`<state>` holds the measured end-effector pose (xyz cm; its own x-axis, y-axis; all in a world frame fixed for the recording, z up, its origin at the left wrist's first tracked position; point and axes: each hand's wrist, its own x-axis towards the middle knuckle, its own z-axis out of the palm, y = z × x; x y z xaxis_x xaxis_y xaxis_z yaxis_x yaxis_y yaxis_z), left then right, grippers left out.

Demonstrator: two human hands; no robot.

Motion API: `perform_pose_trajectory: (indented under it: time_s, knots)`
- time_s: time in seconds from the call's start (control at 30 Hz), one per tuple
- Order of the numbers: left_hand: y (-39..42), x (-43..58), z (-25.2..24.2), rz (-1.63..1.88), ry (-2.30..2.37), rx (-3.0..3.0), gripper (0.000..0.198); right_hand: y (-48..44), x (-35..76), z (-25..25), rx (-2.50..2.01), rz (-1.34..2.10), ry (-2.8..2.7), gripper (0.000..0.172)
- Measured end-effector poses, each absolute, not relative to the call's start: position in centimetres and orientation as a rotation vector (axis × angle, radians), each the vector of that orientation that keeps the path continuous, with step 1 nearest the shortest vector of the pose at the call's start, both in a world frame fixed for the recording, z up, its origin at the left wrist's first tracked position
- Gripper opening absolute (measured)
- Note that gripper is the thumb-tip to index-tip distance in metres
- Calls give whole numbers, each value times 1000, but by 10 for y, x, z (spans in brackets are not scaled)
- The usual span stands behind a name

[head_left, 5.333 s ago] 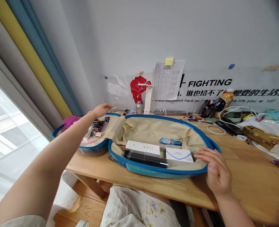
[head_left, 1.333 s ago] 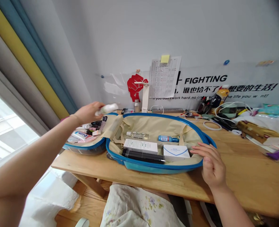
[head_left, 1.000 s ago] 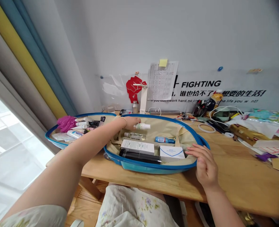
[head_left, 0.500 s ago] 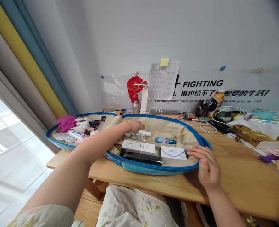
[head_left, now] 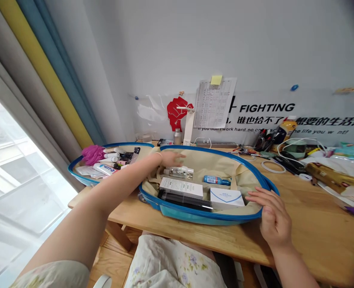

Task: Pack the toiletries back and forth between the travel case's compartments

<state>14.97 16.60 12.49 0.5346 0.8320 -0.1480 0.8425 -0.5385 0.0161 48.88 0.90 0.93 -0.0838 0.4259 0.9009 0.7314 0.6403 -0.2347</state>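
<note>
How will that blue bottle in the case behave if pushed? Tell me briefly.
The blue bottle lies on its side and looks round, so a push would probably roll it. It is small, so likely light. The beige fabric lining under it may slow it.

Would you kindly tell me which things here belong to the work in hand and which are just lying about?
In hand: left hand nearest the small bottles; right hand on the rim of the open blue case; white box, black tube, blue bottle inside it.
Lying about: orange bottle, power strip, gold packet, on the desk.
</note>
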Motion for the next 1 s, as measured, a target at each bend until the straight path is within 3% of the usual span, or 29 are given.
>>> perform_pose_trajectory:
  time_s: [0.07, 0.2, 0.47, 0.63, 0.77, 1.0]
  knots:
    - [167, 121, 143, 24, 1636, 2678, 50, 9, 489, 10, -933, -344, -1715, 38]
    - [171, 40, 169, 262, 2148, 2473, 51, 9, 488, 10, -910, -354, -1713, 36]
    - [147, -87, 139, 80, 2672, 2001, 58, 8, 487, 10, -907, -331, -1706, 36]
    - [141, -94, 126, 2, 2698, 1952, 36, 9, 487, 10, -916, -348, -1700, 37]
    - [139, -84, 133, 11, 2711, 1950, 31, 9, 487, 10, -918, -353, -1703, 37]
    - [136, -2, 174, 307, 2639, 2160, 48, 8, 487, 10, -942, -338, -1691, 37]
